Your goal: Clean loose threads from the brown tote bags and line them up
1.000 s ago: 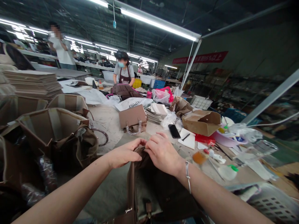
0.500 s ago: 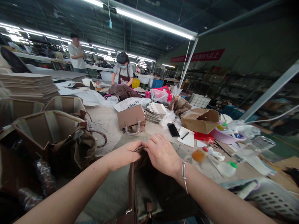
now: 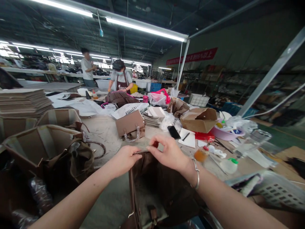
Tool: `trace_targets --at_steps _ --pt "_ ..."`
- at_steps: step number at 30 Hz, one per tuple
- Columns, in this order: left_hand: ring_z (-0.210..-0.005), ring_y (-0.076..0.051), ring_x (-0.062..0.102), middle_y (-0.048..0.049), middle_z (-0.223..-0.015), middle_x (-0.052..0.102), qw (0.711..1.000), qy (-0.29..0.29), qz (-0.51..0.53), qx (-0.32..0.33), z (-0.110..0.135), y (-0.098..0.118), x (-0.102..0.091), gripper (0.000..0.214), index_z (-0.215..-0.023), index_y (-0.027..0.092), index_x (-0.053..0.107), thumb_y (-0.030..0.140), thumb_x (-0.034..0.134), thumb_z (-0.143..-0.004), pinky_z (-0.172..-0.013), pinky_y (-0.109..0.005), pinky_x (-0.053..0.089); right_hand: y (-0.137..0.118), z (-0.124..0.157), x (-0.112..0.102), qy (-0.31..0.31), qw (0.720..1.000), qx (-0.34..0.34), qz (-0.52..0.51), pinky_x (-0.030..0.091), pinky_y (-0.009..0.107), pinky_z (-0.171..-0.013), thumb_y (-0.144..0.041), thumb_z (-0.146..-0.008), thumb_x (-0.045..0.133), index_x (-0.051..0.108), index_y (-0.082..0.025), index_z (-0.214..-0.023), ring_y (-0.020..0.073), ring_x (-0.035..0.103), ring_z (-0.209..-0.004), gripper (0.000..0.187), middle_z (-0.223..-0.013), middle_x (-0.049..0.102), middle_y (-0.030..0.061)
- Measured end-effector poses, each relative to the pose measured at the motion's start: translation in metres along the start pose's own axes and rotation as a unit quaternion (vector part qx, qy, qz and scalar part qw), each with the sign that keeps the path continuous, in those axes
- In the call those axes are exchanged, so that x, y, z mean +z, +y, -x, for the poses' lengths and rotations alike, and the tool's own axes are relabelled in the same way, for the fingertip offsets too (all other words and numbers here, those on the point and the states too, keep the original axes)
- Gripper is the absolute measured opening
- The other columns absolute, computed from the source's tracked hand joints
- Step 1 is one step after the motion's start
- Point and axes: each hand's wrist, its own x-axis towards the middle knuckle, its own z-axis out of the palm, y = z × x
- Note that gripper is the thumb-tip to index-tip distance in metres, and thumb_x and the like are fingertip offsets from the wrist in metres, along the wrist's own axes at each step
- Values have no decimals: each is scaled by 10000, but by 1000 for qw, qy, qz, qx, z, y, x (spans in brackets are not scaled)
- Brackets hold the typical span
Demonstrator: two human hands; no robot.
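A dark brown handbag [image 3: 164,187] lies in front of me, its lining and a small leather tab showing. My left hand [image 3: 126,159] pinches the bag's far edge between thumb and fingers. Right beside it, my right hand [image 3: 166,152] grips the same edge with thumb and forefinger, its other fingers curled; a metal bangle is on that wrist. Just beyond my hands sits a small brown bag [image 3: 130,125] with plastic-wrapped handles. Open brown bags [image 3: 40,146] stand at my left.
A phone [image 3: 173,132], a notepad with a pen [image 3: 186,136], a bottle of amber liquid [image 3: 201,154] and a cardboard box [image 3: 199,120] lie at the right. A plastic basket [image 3: 274,194] stands near right. Stacked boards [image 3: 23,103] are far left. Across the table, a person in an apron [image 3: 121,81] works.
My right hand's fingers have lifted and curled, with thumb and forefinger still at the edge. My left hand keeps its pinch. The whole view has shifted slightly.
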Motion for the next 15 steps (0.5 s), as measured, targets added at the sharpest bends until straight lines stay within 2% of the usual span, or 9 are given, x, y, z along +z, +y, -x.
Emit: trace_targets --at_steps 1,2,3,5,6,7,9,12,15 --pt "-664 -160 546 6 -688 622 1000 -5 7 3 0 -1 -1 220 -781 160 642 269 451 -791 -612 -244 364 2 1 -4 16 1000 16 -15 428 251 -666 -222 -829 549 529 -182 -801 118 530 -685 52 -738 564 -10" --pt "-686 -165 556 4 -712 630 1000 -12 13 6 0 -3 -1 230 -813 162 647 268 444 -796 -632 -247 374 4 4 -7 22 999 30 -25 438 258 -676 -236 -814 568 530 -183 -888 125 547 -718 99 -812 582 5" --pt "-698 -168 561 2 -726 634 1000 -19 17 7 0 -4 -1 239 -832 163 649 266 436 -799 -645 -249 383 5 6 -10 17 998 43 -35 449 268 -692 -256 -784 607 513 -187 -1014 137 566 -765 257 -916 591 29" --pt "-705 -173 566 0 -739 637 999 -26 23 7 -1 -5 -1 247 -849 167 651 264 430 -799 -665 -255 399 7 12 -10 -22 996 67 -53 471 288 -711 -309 -709 692 352 -210 -1280 163 594 -841 672 -1133 550 88" --pt "-707 -174 567 -1 -742 638 999 -26 26 9 -1 -5 -1 247 -849 169 653 262 430 -797 -675 -257 407 8 14 -9 -47 994 76 -56 478 296 -715 -338 -682 718 258 -218 -1353 175 604 -858 821 -1186 532 108" --pt "-708 -175 567 -1 -742 638 999 -26 29 12 -1 -5 -1 248 -849 171 654 260 429 -794 -685 -258 414 9 16 -7 -69 993 80 -51 481 301 -717 -363 -677 724 223 -221 -1380 183 612 -860 874 -1186 544 113" --pt "-715 -176 565 0 -739 637 999 -23 29 14 -2 -4 -1 245 -848 172 654 261 435 -787 -704 -259 423 10 17 -2 -97 992 75 -20 475 298 -716 -381 -722 692 344 -222 -1339 188 621 -838 726 -1073 622 83" --pt "-734 -178 560 -2 -735 635 999 -26 26 10 -2 -3 -2 246 -862 169 652 274 444 -784 -720 -256 428 12 14 3 -99 993 51 27 449 258 -678 -327 -796 627 580 -232 -1121 168 622 -781 342 -907 680 31" --pt "-742 -175 554 -5 -745 635 999 -39 29 15 -1 -1 -4 268 -882 163 649 304 438 -796 -717 -250 430 15 11 5 -103 993 39 53 419 225 -646 -286 -832 584 667 -231 -938 142 614 -731 145 -832 694 7"
